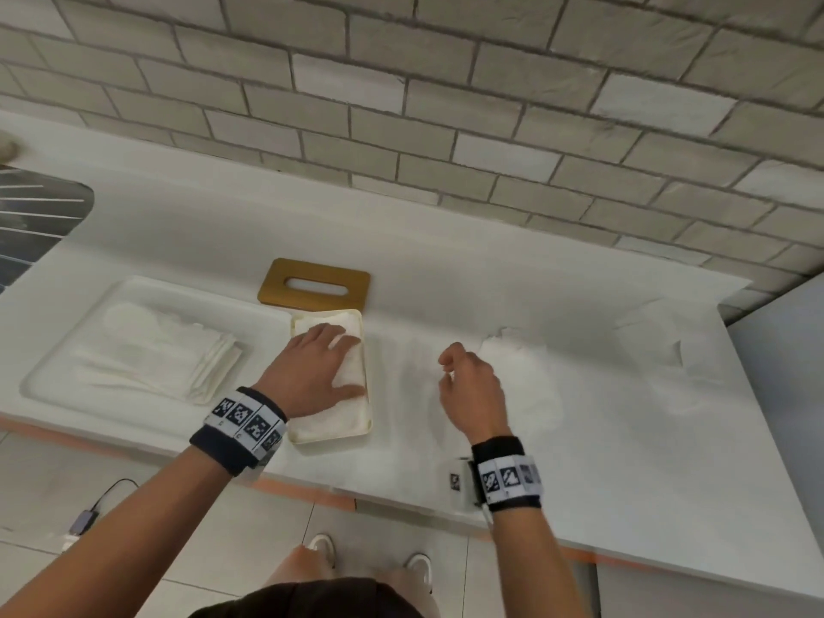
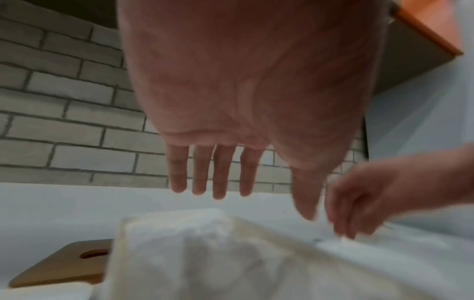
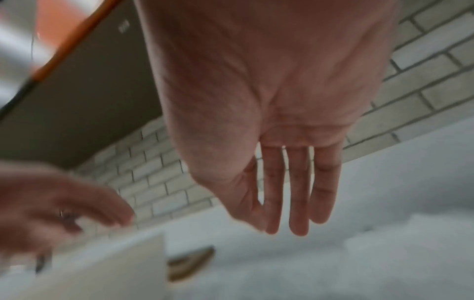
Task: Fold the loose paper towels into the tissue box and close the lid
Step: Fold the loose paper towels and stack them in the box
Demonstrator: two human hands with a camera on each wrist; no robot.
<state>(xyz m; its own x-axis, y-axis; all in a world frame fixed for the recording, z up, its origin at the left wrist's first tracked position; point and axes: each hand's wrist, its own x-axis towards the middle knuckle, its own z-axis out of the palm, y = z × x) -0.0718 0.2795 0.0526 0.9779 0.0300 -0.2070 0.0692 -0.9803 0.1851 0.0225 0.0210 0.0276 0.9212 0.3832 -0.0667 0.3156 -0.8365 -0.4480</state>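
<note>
A cream tissue box point(image 1: 331, 437) stands open on the white counter with a folded paper towel point(image 1: 327, 417) lying in it. My left hand point(image 1: 314, 368) is spread flat over that towel point(image 2: 205, 259), fingers point(image 2: 219, 174) straight; whether they press it is unclear. The wooden lid point(image 1: 314, 285) with its slot lies flat just behind the box, also visible as the lid point(image 2: 61, 263). My right hand point(image 1: 470, 383) hovers to the right of the box, holding nothing, its fingers point(image 3: 297, 192) relaxed. A crumpled loose paper towel point(image 1: 524, 372) lies just beyond it, another loose towel point(image 1: 660, 345) farther right.
A shallow white tray point(image 1: 58, 350) at the left holds a stack of folded towels point(image 1: 178, 354). A dark sink point(image 1: 31, 216) is at the far left. A brick wall backs the counter, and a grey cabinet side point(image 1: 780, 394) bounds it on the right.
</note>
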